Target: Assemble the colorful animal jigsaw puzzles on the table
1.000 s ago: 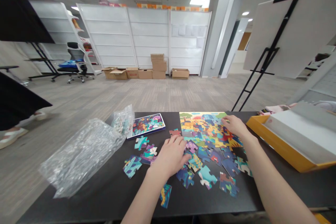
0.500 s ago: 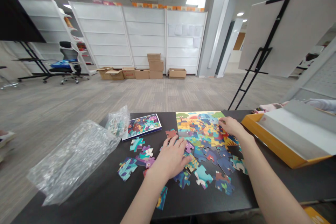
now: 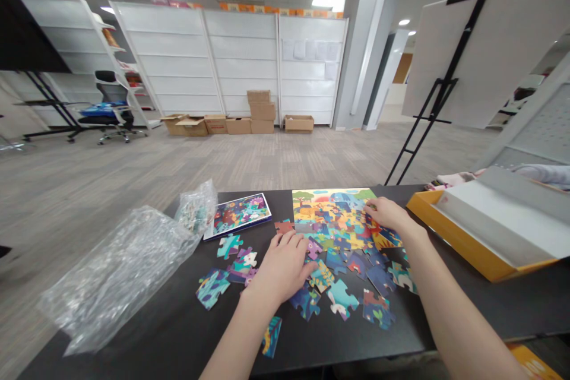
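A partly joined jigsaw puzzle [image 3: 329,214] with animals on yellow and blue lies at the far side of the black table. My right hand [image 3: 388,215] is at its right edge, thumb and fingers pinched on a puzzle piece [image 3: 370,207] that they mostly cover. My left hand [image 3: 287,264] rests palm down with fingers stretched over loose pieces, holding nothing. Around it are a purple piece [image 3: 314,247], a teal piece [image 3: 342,298], a brown-and-navy piece [image 3: 376,309] and a blue patterned piece [image 3: 212,288]. What lies under the left palm is hidden.
A picture card [image 3: 240,215] lies left of the puzzle. Beside it, crumpled clear plastic bags [image 3: 127,276] reach past the table's left edge, one with pieces inside. An open yellow box [image 3: 472,243] stands at the right. Beyond the table stands a board on a black easel [image 3: 421,124].
The view has shifted slightly, so everything sits a little further left. Both hands stay at nearly the same places over the puzzle and the loose pieces.
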`<state>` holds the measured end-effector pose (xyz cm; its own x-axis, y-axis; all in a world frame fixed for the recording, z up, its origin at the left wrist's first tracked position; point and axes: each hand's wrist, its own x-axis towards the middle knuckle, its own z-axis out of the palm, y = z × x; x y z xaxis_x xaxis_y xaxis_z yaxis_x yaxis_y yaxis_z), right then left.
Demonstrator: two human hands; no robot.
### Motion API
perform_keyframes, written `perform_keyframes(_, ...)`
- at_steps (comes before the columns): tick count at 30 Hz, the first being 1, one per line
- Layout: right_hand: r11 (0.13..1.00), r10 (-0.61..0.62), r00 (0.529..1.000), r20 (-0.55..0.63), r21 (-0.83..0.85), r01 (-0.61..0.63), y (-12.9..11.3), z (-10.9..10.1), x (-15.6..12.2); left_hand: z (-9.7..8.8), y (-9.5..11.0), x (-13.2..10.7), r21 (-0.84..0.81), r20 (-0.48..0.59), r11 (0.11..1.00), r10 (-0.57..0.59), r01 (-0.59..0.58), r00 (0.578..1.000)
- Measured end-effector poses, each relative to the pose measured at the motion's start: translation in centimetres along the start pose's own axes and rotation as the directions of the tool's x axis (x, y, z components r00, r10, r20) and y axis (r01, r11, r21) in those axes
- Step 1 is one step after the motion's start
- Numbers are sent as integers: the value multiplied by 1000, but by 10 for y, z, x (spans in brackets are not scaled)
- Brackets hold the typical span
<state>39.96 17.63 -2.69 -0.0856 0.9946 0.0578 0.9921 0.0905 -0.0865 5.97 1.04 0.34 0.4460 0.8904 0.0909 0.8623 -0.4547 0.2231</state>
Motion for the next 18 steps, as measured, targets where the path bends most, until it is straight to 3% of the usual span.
perform_keyframes(12,1000,-25,1000,13,-7,25,-5,-4,-3,-5,0,-4,26,11,1000,5,-6,1000)
perform_keyframes(16,1000,-20,999,-42,9,21,-12,-4,-4,-4,-1,-5,24,11,1000,-1,1,1000)
perform_keyframes(18,995,-88,991,-98,46,93,-22,-4,-5,-4,-1,-5,17,9,1000,-3,3,1000)
